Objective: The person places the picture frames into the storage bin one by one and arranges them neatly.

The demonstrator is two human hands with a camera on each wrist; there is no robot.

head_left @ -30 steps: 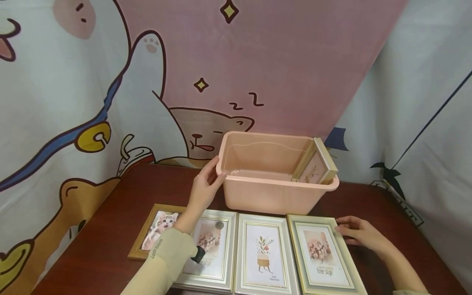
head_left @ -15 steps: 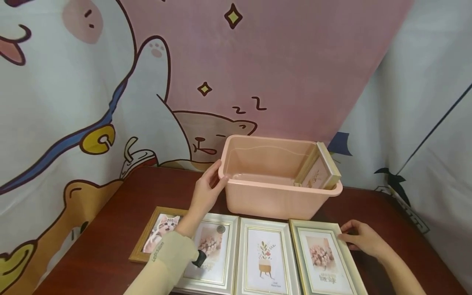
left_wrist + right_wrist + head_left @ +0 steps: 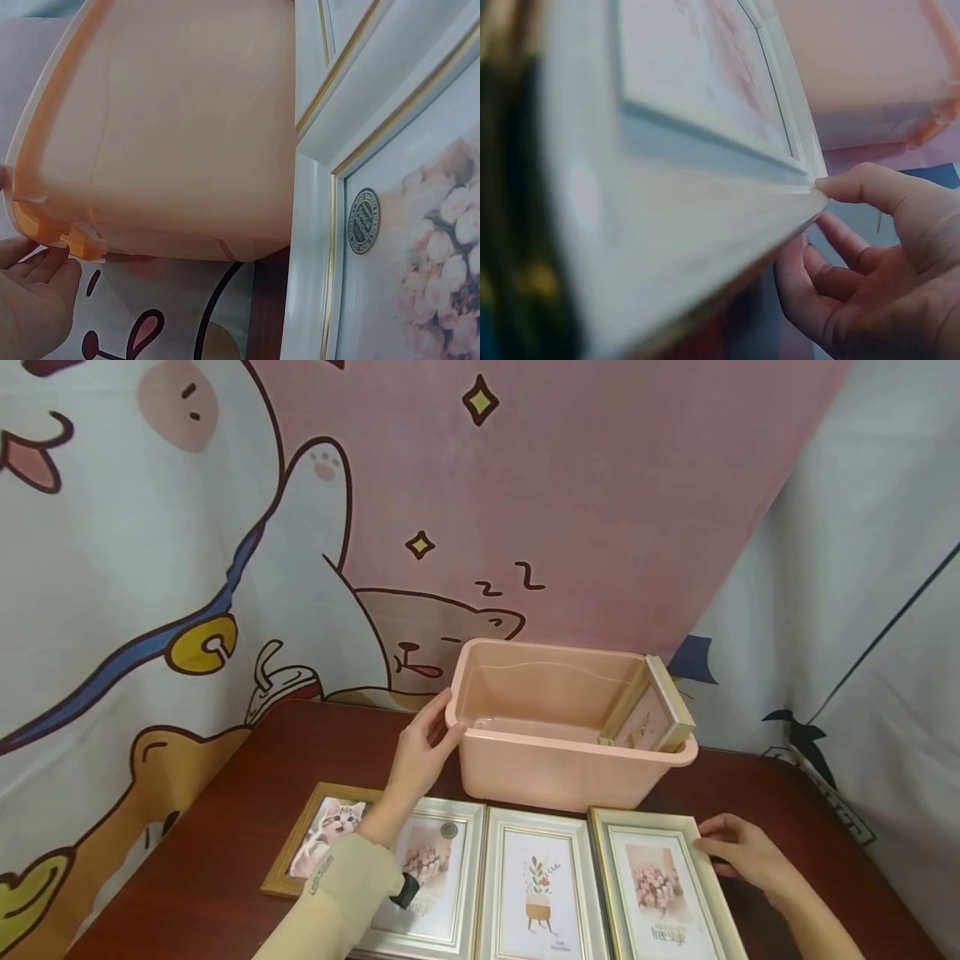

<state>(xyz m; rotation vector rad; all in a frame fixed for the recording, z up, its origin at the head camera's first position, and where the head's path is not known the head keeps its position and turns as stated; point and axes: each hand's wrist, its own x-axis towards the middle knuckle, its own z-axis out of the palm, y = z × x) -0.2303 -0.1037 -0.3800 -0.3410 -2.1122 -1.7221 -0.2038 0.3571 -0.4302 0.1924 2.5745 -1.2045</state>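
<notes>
A: Nearest stuff first. What's in hand?
B: Cream frame (image 3: 660,885), R end of the row on the tabletop (image 3: 225,827). R hand (image 3: 750,857) pinches its outer edge: thumb on top, fingers under. R wrist view's blurry, so can't tell if it's flat or tipped a bit.
A: How'll it handle?
B: Prob. fairly light, stiff. Pane could be glass or plastic, can't tell; treat as fragile. Smooth moulding might slip. Best hold: both long sides, off the pane.
A: Rest of the row?
B: White plant frame (image 3: 536,893), white rose frame (image 3: 425,864), wood cat frame (image 3: 318,847). L sleeve (image 3: 337,885) hides part of the last two; plant & cream bottoms cut off.
A: Further back?
B: L hand (image 3: 420,760) grips the pink bin (image 3: 555,777) by its L rim. Looks like plastic, so prob. light w/ some flex. Leaning frames (image 3: 647,722) at its R end; count unclear, lower parts hidden. Printed cloth (image 3: 600,502) behind.
</notes>
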